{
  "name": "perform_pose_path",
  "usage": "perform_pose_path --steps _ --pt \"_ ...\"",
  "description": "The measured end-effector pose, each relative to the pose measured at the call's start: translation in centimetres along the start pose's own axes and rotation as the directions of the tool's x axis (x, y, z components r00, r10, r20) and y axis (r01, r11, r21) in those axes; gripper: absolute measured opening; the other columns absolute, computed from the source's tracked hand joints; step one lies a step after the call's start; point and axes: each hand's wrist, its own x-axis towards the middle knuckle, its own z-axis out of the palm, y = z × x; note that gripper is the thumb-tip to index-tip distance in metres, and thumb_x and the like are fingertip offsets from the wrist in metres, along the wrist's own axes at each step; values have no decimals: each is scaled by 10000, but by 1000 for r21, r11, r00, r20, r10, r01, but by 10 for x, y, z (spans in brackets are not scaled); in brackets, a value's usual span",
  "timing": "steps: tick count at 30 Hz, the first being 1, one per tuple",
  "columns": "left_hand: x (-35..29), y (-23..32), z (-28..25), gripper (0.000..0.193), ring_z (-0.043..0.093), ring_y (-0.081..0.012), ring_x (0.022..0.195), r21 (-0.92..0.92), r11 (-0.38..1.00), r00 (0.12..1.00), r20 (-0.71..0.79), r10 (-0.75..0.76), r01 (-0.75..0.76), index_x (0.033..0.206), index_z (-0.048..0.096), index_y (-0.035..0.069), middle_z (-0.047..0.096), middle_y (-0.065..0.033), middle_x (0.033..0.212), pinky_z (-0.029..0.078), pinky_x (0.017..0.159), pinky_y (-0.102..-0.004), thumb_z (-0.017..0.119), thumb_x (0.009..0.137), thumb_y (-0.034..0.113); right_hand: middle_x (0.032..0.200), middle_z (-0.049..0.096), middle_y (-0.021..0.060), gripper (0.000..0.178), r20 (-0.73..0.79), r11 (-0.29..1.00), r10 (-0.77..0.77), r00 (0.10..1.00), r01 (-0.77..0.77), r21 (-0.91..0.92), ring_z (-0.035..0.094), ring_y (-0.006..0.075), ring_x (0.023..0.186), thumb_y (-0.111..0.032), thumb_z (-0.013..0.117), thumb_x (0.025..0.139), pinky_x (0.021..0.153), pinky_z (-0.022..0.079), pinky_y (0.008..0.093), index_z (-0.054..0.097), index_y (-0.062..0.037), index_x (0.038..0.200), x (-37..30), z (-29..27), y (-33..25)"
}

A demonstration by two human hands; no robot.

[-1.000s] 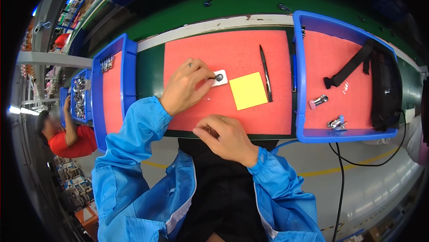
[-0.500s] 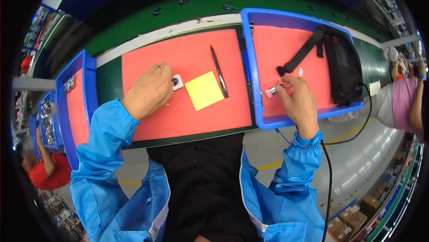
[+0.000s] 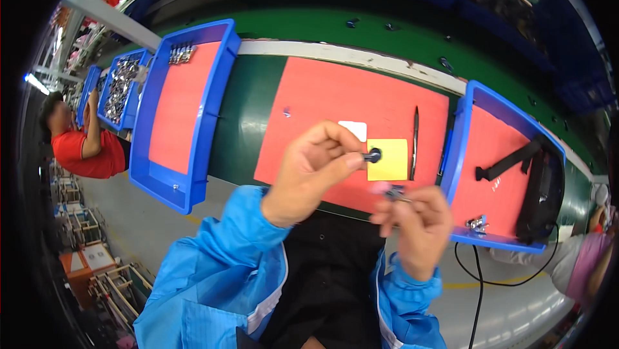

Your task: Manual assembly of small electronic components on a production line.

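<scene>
Left hand (image 3: 314,172): fingers pinched on a small dark part (image 3: 372,155), raised over the counter.
Right hand (image 3: 416,220): fingers closed on a small metal piece (image 3: 394,192), just below the part.
Yellow pad (image 3: 387,159): behind both hands.

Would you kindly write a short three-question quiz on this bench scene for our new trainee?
1. True or false: the left hand pinches a small dark round part.
2. What does the right hand hold? A) a small metal part B) the black pen
3. Fill in: beside the pen lies a ___ square pad.

Key: 1 true; 2 A; 3 yellow.
</scene>
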Motion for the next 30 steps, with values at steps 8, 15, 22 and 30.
perform_pose_path --steps 8,15,22,30 --pt "1 14 -22 149 589 -143 699 -355 912 978 61 -198 206 1121 567 25 644 -100 1008 482 623 -296 631 986 35 848 689 82 163 181 957 -57 982 105 -270 632 102 723 -38 701 940 597 454 227 594 27 1044 20 47 53" --pt "13 2 -47 233 664 -165 787 333 837 889 5 458 -433 1119 604 -12 678 -96 967 545 715 -294 719 918 -38 806 645 51 151 253 772 -163 954 283 -569 546 72 684 -17 745 900 586 409 232 660 49 1006 27 30 28" --pt "3 29 -52 338 695 -237 909 538 657 846 259 467 -528 1124 586 -32 688 -166 992 567 822 -355 738 841 -133 728 623 51 117 258 645 -368 893 445 -622 520 88 626 -42 769 890 542 367 257 688 38 920 31 31 2" --pt "3 48 -56 370 715 -264 896 585 623 852 404 332 -520 1108 594 -44 711 -189 965 582 792 -361 767 798 -145 708 617 94 122 421 489 -374 827 561 -668 533 172 574 -31 784 850 522 376 295 698 31 910 38 27 0"
